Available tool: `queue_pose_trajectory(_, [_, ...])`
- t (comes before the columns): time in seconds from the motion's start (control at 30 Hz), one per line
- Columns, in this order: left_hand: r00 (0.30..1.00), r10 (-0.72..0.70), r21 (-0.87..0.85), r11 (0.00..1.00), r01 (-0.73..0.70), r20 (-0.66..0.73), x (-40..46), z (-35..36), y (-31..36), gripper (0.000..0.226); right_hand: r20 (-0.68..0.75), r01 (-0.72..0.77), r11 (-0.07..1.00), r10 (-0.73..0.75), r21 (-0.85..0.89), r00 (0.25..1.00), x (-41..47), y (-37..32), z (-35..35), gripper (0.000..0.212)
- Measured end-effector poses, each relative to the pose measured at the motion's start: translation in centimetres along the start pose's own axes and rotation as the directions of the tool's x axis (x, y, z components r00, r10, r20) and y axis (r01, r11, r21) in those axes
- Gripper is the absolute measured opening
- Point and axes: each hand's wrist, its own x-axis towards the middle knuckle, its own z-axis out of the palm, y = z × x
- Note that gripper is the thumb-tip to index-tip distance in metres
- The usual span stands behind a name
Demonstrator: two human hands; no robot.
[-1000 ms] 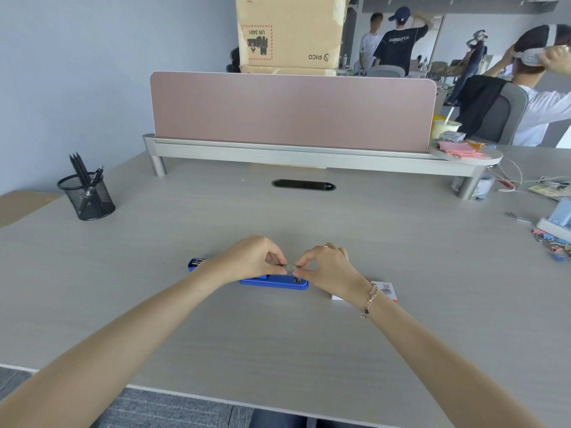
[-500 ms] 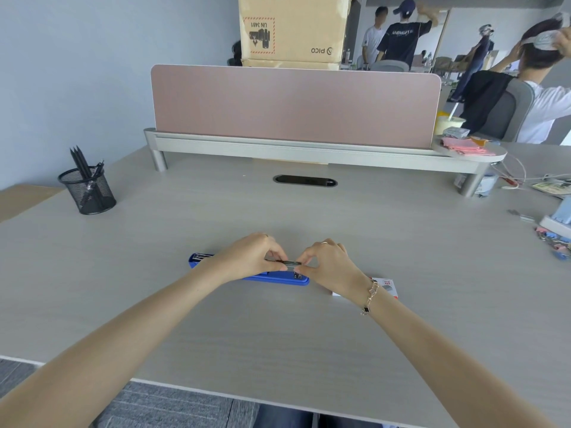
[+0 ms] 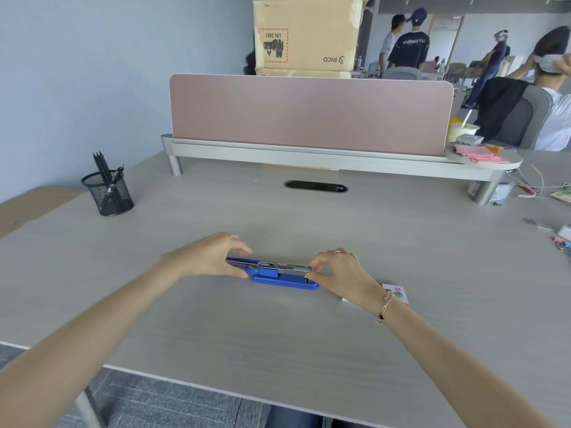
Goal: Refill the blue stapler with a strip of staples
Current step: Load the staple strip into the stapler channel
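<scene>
From your head camera, the blue metal stapler [image 3: 285,278] lies opened on the pale wood-grain surface [image 3: 309,335], its silver channel exposed. Your left hand [image 3: 210,257] clasps its blue rear end; your right hand [image 3: 338,271] pinches the channel's front tip. A red-and-white staple box [image 3: 398,293] sits just beside your right wrist.

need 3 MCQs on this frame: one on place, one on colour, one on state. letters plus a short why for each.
1. Where is the pen cup?
A far left of the desk
B beside the staple box
C on the shelf

2. What colour is the stapler base?
A red
B blue
C black

3. What state is the stapler in?
A closed flat
B opened out, metal track exposed
C lying in two pieces

Answers:
1 A, it stands alone at far left of the desk.
2 B, the base is blue.
3 B, the left hand holds the lid back while the right hand pinches the track end.
</scene>
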Motion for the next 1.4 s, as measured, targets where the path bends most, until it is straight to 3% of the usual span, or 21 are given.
queue_pose_trajectory(0.2, [0.998, -0.058, 0.032, 0.998, 0.058, 0.003, -1.7, 0.5, -3.7, 0.044, 0.007, -0.004, 1.0, 0.004, 0.011, 1.0, 0.0, 0.1, 0.1, 0.017])
queue_pose_trajectory(0.43, [0.999, -0.053, 0.006, 0.999, 0.053, -0.004, -1.6, 0.7, -5.1, 0.026, -0.003, 0.011, 0.999, -0.011, -0.034, 1.0, -0.1, 0.5, -0.1, 0.017])
queue_pose_trajectory(0.57, [0.999, -0.051, -0.008, 0.999, 0.051, -0.004, -1.7, 0.8, -5.4, 0.024, 0.032, 0.001, 0.984, 0.005, -0.176, 0.999, 0.0, 1.6, -1.4, 0.024])
queue_pose_trajectory(0.67, [0.999, -0.048, -0.002, 0.999, 0.048, -0.007, -1.5, 0.9, -5.5, 0.025, 0.029, -0.097, 0.96, 0.109, -0.264, 0.994, 0.3, 2.1, -2.2, 0.033])
queue_pose_trajectory(0.77, [0.998, -0.055, 0.002, 0.999, 0.055, -0.005, -1.4, 1.0, -5.5, 0.024, 0.054, -0.195, 0.95, 0.214, -0.246, 0.975, 0.5, 2.4, -2.0, 0.034])
queue_pose_trajectory(0.97, [0.998, -0.055, 0.001, 0.998, 0.055, -0.016, -1.4, 1.1, -5.6, 0.025, 0.015, -0.237, 0.966, 0.239, -0.101, 0.971, 0.3, 2.3, -0.9, 0.023])
queue_pose_trajectory(1.03, [0.998, -0.057, -0.012, 0.998, 0.057, -0.021, -1.5, 1.2, -5.6, 0.025, 0.005, -0.252, 0.963, 0.254, -0.099, 0.967, 0.2, 2.3, -0.9, 0.017])
queue_pose_trajectory(1.17, [0.998, -0.056, -0.029, 0.998, 0.055, -0.03, -1.6, 1.3, -5.7, 0.026, -0.002, -0.332, 0.926, 0.338, -0.181, 0.941, 0.5, 2.6, -1.0, 0.026])
queue_pose_trajectory(1.4, [0.998, -0.053, -0.052, 0.997, 0.051, -0.04, -1.8, 1.4, -5.9, 0.025, 0.016, -0.322, 0.925, 0.331, -0.204, 0.943, 0.6, 2.2, -0.9, 0.03])
